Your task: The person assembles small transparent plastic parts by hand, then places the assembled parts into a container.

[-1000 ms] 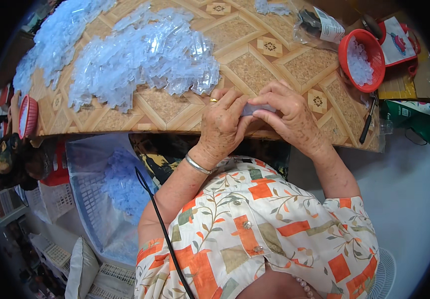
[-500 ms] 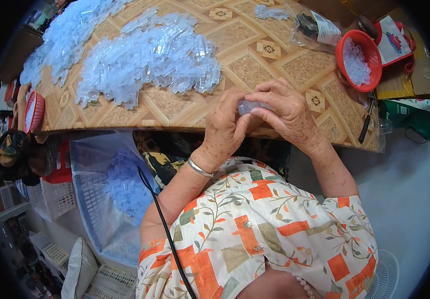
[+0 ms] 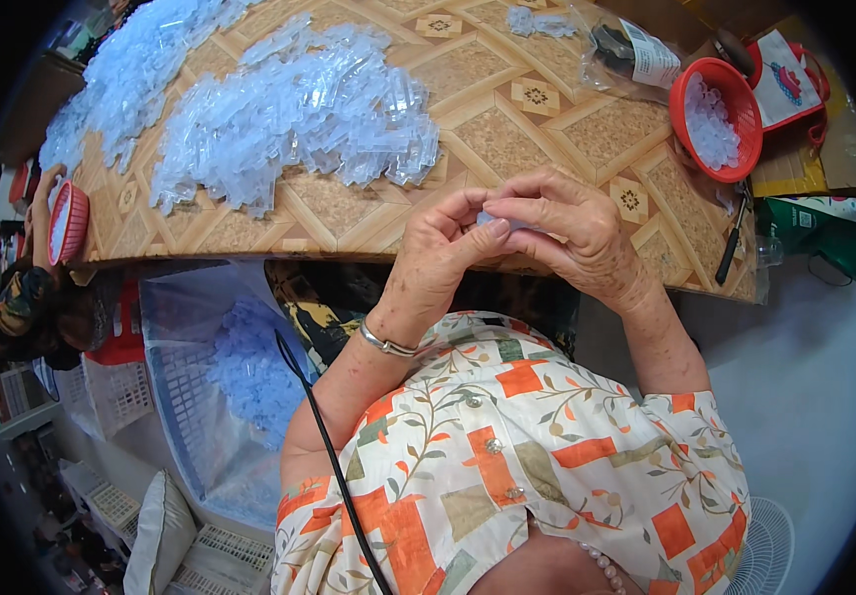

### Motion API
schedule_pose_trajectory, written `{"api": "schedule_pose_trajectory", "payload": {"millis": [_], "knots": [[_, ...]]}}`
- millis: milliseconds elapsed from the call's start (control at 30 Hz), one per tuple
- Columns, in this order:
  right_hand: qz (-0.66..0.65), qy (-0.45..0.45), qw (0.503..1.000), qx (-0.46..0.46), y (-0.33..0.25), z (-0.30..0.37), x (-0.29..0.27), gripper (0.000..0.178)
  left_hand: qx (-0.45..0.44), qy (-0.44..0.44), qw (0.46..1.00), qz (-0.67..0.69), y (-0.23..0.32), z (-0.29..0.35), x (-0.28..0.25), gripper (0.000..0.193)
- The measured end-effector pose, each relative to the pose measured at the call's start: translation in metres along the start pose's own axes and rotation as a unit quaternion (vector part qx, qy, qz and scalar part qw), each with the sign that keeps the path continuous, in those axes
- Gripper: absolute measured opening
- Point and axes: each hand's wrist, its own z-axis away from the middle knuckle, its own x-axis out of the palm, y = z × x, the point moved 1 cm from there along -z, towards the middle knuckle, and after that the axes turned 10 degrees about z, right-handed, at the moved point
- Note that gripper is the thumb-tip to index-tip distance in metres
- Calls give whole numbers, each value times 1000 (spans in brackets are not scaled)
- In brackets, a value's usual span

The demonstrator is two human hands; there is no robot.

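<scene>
Between my two hands, just over the table's front edge, is a small clear plastic piece (image 3: 513, 224), mostly covered by fingers. My left hand (image 3: 440, 243) grips its left side, the thumb laid along it and the fingers curled. From the right, my right hand (image 3: 579, 230) pinches it between thumb and fingers. Further left on the table lies a wide heap of flat clear plastic pieces (image 3: 294, 114), with another pile (image 3: 145, 74) behind it. At the right, a red basket (image 3: 676, 109) holds small clear parts (image 3: 712, 124).
The wood-patterned table (image 3: 492, 139) curves in front of me. A screwdriver (image 3: 731, 248) lies at its right edge, near a bagged dark item (image 3: 614, 52). Below left stands a lined blue basket (image 3: 175, 397) of clear pieces. Another person's arm (image 3: 43, 198) is beside a red basket (image 3: 73, 223).
My left hand has turned and its thumb has come across the clear piece, now more hidden. My right fingers have closed further over it. Things on the table stay put.
</scene>
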Motion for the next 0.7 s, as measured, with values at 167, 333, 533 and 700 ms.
{"api": "schedule_pose_trajectory", "payload": {"millis": [167,333,533,700], "knots": [[-43,74,995,57,-14,0,-4,64,55,-21,995,-75,12,4,7,35],[-366,115,903,191,-11,16,21,71,176,-87,970,-141,15,0,18,42],[-390,129,891,194,-12,15,24,64,154,-77,964,-201,14,6,11,46],[-419,151,881,158,-19,17,20,55,224,-57,931,-282,14,13,23,42]]}}
